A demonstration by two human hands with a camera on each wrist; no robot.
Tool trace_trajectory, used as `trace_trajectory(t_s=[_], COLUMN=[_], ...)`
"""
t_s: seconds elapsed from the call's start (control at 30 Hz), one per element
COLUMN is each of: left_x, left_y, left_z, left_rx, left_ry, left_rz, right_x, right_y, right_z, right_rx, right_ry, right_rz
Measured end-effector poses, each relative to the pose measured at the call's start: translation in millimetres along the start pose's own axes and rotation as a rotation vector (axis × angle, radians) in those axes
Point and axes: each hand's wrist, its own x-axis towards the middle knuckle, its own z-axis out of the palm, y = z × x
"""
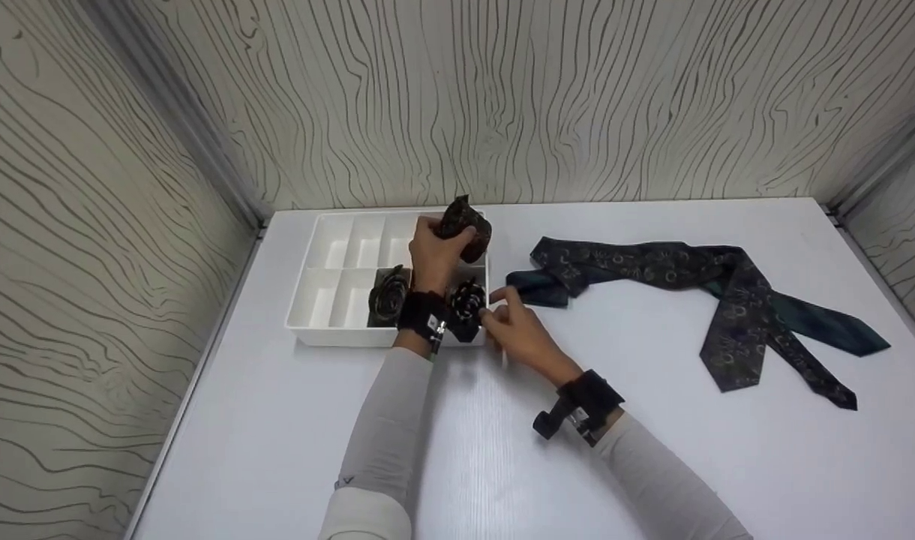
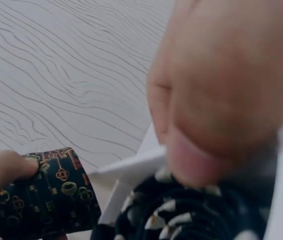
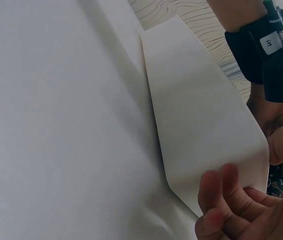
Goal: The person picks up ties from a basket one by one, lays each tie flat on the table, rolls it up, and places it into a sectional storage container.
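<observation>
The rolled tie (image 2: 51, 197) in my left hand (image 1: 433, 259) is dark, printed with gold and orange keys. The roll (image 1: 469, 300) nearby is near-black with white flecks. The box (image 1: 345, 337) and counter (image 1: 277, 435) are white. One loose tie (image 1: 736, 349) is dark with pale rings; the green tie (image 1: 829, 324) is deep-toned. My sleeves (image 1: 386, 427) are pale grey; the cream wall (image 1: 502, 97) has dark wavy lines.

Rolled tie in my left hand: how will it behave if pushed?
The rolled tie may roll, given its rounded side. It could unwind, since no fastener shows and only the left hand holds it.
</observation>
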Motion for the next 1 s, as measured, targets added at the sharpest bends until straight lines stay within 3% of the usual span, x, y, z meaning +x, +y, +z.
trace_trajectory(t_s=[0.43,0.63,1.0], left_x=[1.6,2.2,-1.4], left_y=[-4.2,-6.0,-11.9], left_z=[6.5,12.4,15.4], left_rx=[0.195,0.320,0.300], left_ry=[0.061,0.051,0.018], left_rz=[0.105,0.142,0.135], right_x=[-0.2,-0.1,0.3], right_y=[0.0,-0.2,1.5], right_z=[0.6,0.3,0.6], right_rx=[0.019,0.034,0.031], right_ry=[-0.024,-0.012,-0.007], right_rz=[-0.011,-0.008,-0.014])
